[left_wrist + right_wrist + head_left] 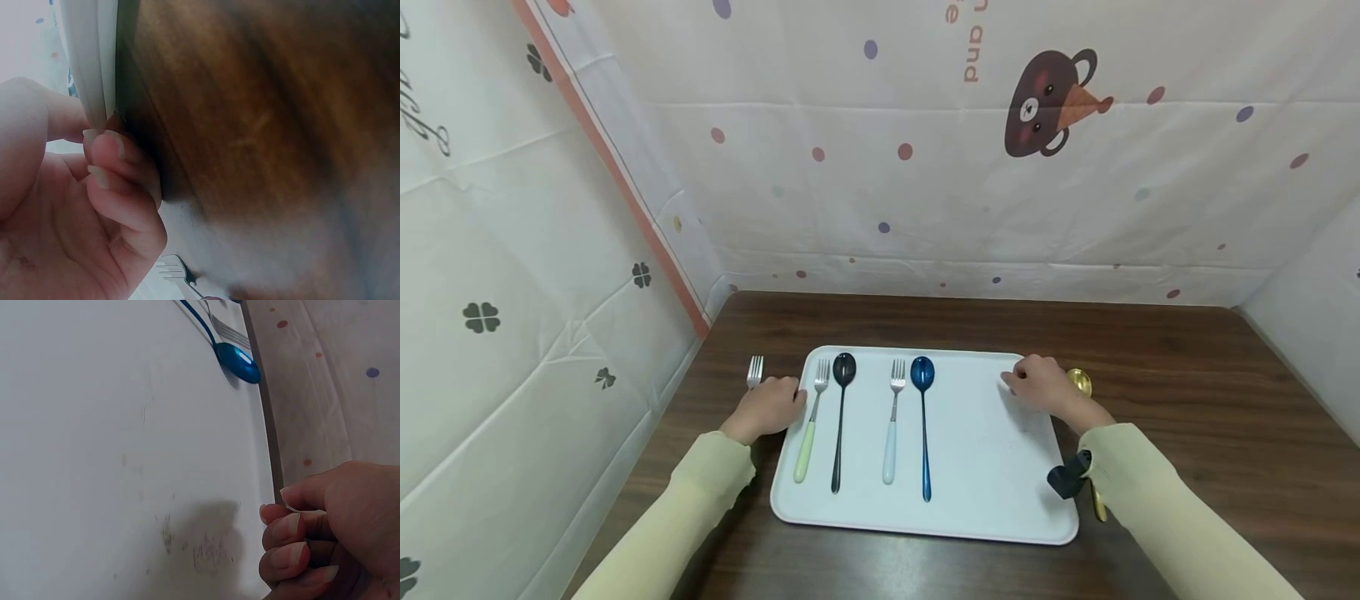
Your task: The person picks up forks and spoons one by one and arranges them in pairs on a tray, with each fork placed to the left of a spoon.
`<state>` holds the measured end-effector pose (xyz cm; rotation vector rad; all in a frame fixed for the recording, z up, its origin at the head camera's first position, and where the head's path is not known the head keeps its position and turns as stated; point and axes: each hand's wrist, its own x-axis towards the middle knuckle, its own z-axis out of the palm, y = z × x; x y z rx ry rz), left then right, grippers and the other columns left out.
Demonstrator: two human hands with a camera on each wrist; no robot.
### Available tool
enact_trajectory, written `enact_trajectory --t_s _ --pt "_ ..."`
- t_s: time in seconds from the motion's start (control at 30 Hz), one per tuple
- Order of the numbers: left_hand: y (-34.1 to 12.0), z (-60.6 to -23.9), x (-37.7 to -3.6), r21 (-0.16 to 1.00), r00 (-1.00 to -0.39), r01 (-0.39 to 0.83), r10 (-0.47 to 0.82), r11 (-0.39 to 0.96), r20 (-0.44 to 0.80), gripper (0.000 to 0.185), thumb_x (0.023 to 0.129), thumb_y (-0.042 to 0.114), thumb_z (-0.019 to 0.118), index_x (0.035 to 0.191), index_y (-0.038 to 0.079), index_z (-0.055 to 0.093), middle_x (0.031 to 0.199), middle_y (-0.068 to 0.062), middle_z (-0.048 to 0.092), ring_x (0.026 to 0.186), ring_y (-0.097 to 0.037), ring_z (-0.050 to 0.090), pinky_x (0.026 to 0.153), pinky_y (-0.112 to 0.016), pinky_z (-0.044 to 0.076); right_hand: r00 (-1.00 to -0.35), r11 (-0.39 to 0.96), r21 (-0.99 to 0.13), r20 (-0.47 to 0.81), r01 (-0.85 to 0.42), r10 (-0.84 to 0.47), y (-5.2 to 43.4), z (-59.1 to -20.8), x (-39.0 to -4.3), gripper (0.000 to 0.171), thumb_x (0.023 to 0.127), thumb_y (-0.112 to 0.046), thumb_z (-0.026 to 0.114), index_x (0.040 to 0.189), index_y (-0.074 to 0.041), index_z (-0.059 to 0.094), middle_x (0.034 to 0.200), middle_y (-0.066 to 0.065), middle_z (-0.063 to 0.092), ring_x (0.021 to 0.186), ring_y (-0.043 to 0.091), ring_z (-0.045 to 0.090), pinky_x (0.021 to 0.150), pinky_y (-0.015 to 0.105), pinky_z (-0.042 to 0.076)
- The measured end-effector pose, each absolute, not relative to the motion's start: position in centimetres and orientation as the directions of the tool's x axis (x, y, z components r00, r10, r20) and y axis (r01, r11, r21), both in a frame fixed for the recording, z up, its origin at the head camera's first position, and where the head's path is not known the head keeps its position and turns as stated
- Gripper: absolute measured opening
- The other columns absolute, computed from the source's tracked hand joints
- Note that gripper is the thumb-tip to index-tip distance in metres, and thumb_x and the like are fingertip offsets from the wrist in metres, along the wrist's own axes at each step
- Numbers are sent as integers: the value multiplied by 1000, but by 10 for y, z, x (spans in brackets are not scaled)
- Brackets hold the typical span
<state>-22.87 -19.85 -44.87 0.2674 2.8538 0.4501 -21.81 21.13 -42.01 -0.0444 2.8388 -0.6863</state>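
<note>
A white tray [992, 467] lies on the table, bearing a green-handled fork [805, 450], a black spoon [844, 369], a light-blue-handled fork [891, 450] and a blue spoon [922, 373]. My left hand [771, 407] grips the tray's left rim, its fingers curled at the edge in the left wrist view. Over the tray's far right corner, my right hand [1045, 385] hovers with loosely curled fingers [286, 528] and nothing between them. Another fork [756, 368] shows its tines beyond my left hand; the rest is hidden. A gold spoon [1079, 381] lies right of the tray, partly behind my right forearm.
The brown wooden table [1195, 400] extends around the tray. A white patterned cloth [850, 192] hangs along the table's far side and both flanks. A small black device [1069, 475] is worn at my right cuff. Dark scuff marks [212, 553] show on the tray.
</note>
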Motion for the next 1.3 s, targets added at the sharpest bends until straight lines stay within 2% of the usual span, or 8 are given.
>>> enact_trajectory --t_s 0.33,0.63,0.9,1.07,1.3 --pt "-199 -448 -228 327 -954 135 212 935 -214 29 100 25 44 101 2 61 70 -7 56 62 -17 53 59 -30 44 -971 891 -450 -233 63 -49 234 -423 -215 28 99 -21 52 90 1 67 71 8 58 64 18 49 56 29 40" --pt "-199 -447 -228 329 -953 131 210 935 -217 29 101 26 44 101 2 61 70 -7 56 61 -17 54 59 -30 44 -974 896 -443 -215 30 -74 252 -423 -209 31 99 -21 48 82 -1 64 58 2 46 53 15 42 51 29 36" --pt "-199 -448 -228 327 -953 124 204 937 -225 29 100 26 45 104 2 61 72 -7 58 64 -17 55 61 -31 46 -966 898 -438 -246 34 -83 257 -426 -205 31 99 -21 49 79 -1 63 57 1 46 52 14 43 51 29 37" --pt "-198 -449 -228 326 -954 121 201 938 -224 30 100 27 45 105 3 62 75 -7 59 65 -17 56 63 -32 47 -968 913 -409 -234 13 -91 257 -429 -205 26 98 -17 51 81 -2 63 57 1 45 53 14 43 52 28 37" --pt "-197 -447 -229 338 -954 106 191 935 -229 30 100 28 46 106 2 61 74 -7 59 65 -17 56 64 -32 47 -972 920 -391 -216 -1 -93 256 -432 -206 26 98 -14 52 75 -4 60 59 2 46 55 15 43 53 29 36"
